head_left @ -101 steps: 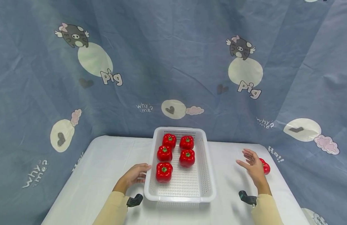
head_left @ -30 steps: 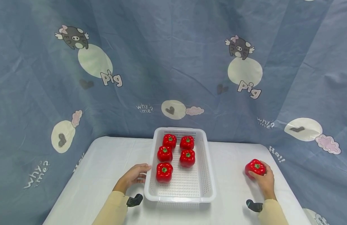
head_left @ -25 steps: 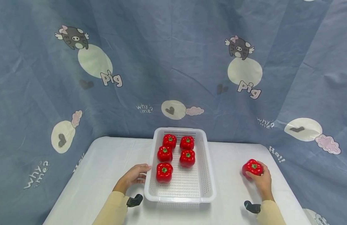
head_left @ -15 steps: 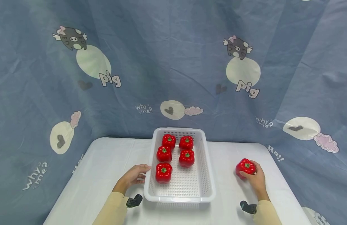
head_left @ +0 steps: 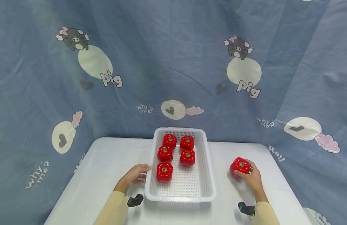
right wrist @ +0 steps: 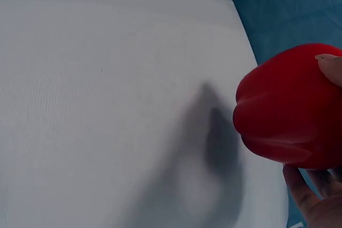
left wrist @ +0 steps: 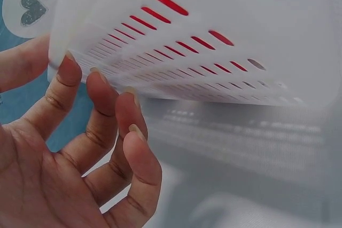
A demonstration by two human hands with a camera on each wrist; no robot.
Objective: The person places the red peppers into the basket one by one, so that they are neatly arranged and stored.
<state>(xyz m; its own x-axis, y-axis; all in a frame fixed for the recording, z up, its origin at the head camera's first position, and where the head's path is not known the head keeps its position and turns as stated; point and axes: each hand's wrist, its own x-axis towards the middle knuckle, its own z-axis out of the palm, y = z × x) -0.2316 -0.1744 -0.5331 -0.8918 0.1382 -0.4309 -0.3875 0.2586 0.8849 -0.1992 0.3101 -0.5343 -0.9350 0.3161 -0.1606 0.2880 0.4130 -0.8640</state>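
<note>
In the head view my right hand (head_left: 253, 178) grips a red bell pepper (head_left: 239, 167) over the right part of the table, thumb on one side and fingers on the other. The right wrist view shows the pepper (right wrist: 291, 108) held above its shadow on the white cloth. My left hand (head_left: 134, 175) pinches the left rim of a white plastic basket (head_left: 187, 199). Its thumb lies at the rim and its curled fingers (left wrist: 96, 126) meet the slotted outer wall (left wrist: 256, 30). Several red peppers (head_left: 164, 172) stand stem up inside, in two columns, toward the left and back.
A white cloth (head_left: 106, 162) covers the table. Behind it hangs a blue curtain (head_left: 173, 62) printed with pigs and hearts. The basket's front right floor (head_left: 190, 184) is bare perforated mesh.
My right hand has taken hold of the pepper at the table's right edge and carried it left, toward the basket. The left hand and the basket have stayed put.
</note>
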